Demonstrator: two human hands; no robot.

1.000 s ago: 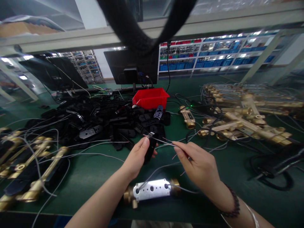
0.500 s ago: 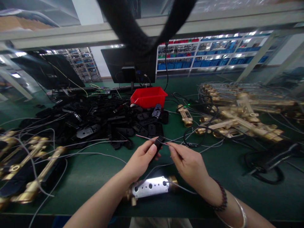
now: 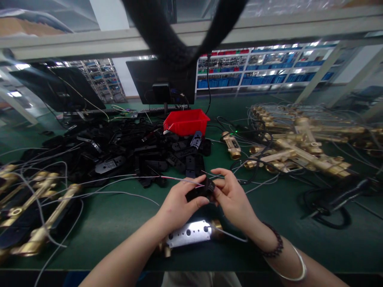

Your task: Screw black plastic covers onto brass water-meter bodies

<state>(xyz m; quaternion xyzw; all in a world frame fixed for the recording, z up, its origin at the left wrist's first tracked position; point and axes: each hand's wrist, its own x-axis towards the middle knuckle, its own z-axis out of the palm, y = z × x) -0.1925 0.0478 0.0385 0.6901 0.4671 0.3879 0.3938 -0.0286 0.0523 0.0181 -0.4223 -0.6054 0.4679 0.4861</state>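
Observation:
Between my two hands is a small black plastic housing (image 3: 209, 186), partly hidden by fingers. My left hand (image 3: 182, 201) is closed around its left side, with thumb and fingers on either face. The fingers of my right hand (image 3: 231, 197) grip its right end. A thin grey cable (image 3: 179, 179) with a reddish wire runs to the housing across my left fingers. Below my hands, a brass pipe body with a bright metal plate (image 3: 190, 234) lies on the green bench; a grey cable comes out near the plate's right hole.
Black plastic parts (image 3: 119, 153) are heaped at the back left, beside a red bin (image 3: 186, 122). Brass fittings with cables lie left (image 3: 56, 215) and right (image 3: 311, 147). A black corded tool (image 3: 338, 197) rests at the right. Monitors (image 3: 163, 83) stand behind.
The black housing has turned and now sits between both hands. My right hand has moved from the cable onto the housing's right end. The wire now trails leftward over my left hand.

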